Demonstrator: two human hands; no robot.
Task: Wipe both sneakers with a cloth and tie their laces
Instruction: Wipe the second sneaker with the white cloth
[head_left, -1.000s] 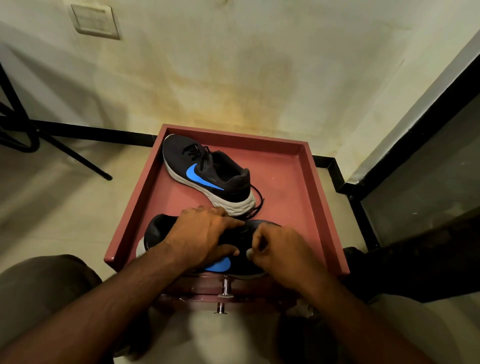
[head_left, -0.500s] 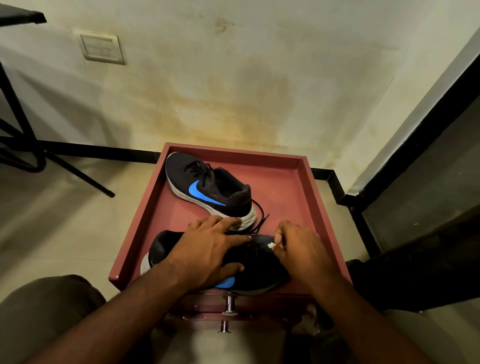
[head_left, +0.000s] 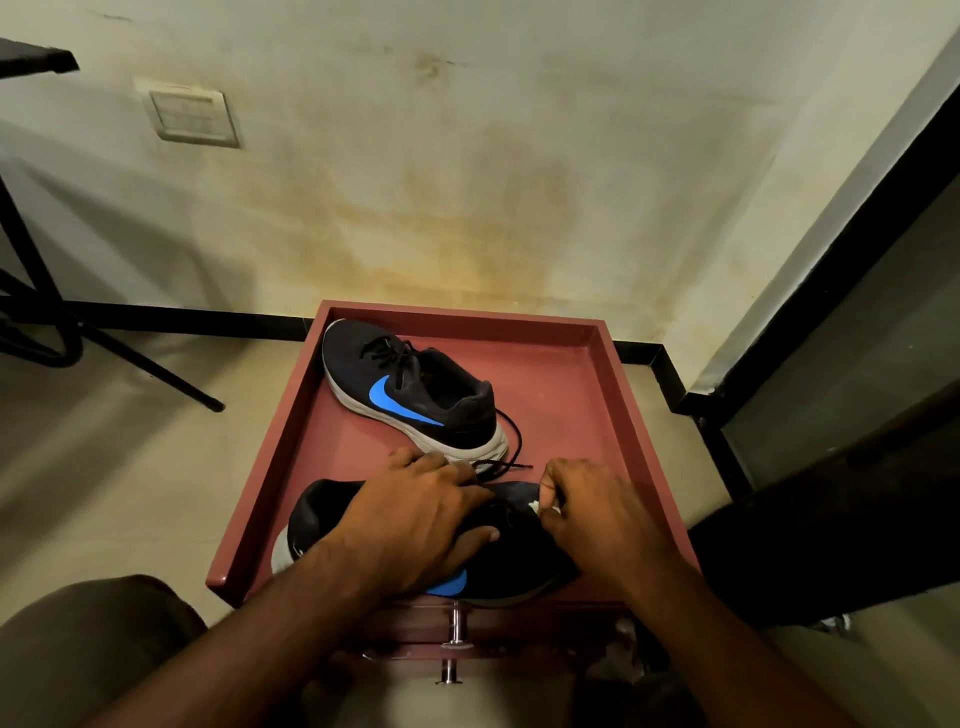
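Red rimmed tray (head_left: 631, 415), far sneaker (head_left: 410, 395) and near sneaker (head_left: 514, 571) on it

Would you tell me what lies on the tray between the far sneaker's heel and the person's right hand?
In the head view, a loose black lace trails over the red tray between the far sneaker and the right hand.

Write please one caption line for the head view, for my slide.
Left hand steadies the near sneaker on a red tray while the right hand rubs it with a white cloth.
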